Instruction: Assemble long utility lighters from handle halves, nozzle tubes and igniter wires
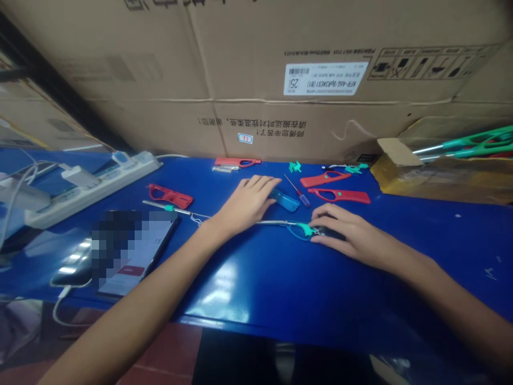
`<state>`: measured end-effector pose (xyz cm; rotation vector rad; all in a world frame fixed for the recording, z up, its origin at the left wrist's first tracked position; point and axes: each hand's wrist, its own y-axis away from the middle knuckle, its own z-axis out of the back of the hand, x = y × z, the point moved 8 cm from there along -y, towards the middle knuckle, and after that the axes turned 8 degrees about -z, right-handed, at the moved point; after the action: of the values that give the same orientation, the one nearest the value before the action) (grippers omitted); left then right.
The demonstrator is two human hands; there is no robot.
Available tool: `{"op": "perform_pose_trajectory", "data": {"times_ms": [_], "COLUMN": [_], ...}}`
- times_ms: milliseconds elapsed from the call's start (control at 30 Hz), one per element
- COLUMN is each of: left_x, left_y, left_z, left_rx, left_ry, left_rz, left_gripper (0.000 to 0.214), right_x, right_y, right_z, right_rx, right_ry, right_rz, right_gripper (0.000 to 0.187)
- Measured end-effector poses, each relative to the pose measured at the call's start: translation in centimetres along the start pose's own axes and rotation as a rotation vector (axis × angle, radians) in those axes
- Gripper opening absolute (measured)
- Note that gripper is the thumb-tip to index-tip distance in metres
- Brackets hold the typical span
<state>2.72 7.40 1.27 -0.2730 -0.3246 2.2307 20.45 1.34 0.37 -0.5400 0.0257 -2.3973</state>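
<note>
My left hand (252,200) is over the middle of the table, its thumb and fingertips closed on the end of a translucent blue lighter casing half (286,201). My right hand (344,230) has curled fingers around the handle end of a long-nosed lighter assembly on the table. That assembly shows a thin metal tube (272,222), a teal trigger (306,229) and a clear blue casing edge; its dark rear part is mostly hidden by my fingers. Between and beyond my hands lies a small screwdriver (302,198). Another metal tube (158,205) with a teal piece lies left of my left hand.
Red casing halves (340,195) lie behind my right hand, another red casing (172,196) at left. Teal triggers (295,167) sit near the cardboard wall (160,123). A phone (136,262) and power strip (96,187) are left; an open box (441,179) holds lighters at right.
</note>
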Motion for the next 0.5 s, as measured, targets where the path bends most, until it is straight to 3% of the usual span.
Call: {"op": "perform_pose_trajectory", "data": {"times_ms": [100,267,400,500], "left_x": [1.7,1.8,1.6,1.2], "left_y": [0.2,-0.2,-0.4,-0.4], "left_z": [-0.7,-0.6,0.1,1.6], "left_rx": [0.059,0.054,-0.008,-0.122], "left_ry": [0.036,-0.006,-0.072,-0.084], "left_rz": [0.004,-0.029,-0.025,-0.019], "left_gripper": [0.034,0.017,0.014,0.017], "right_x": [0.8,1.5,1.5,1.1], "right_y": [-0.2,-0.7,-0.7,-0.6], "right_z": [-0.5,-0.9,-0.2,1.3], "right_rx": [0.001,-0.034,-0.090,-0.229], "right_ry": [-0.002,0.088,0.121,0.138], "right_rz": [0.017,0.023,0.033,-0.008], "right_gripper": [0.026,0.026,0.029,0.038]}}
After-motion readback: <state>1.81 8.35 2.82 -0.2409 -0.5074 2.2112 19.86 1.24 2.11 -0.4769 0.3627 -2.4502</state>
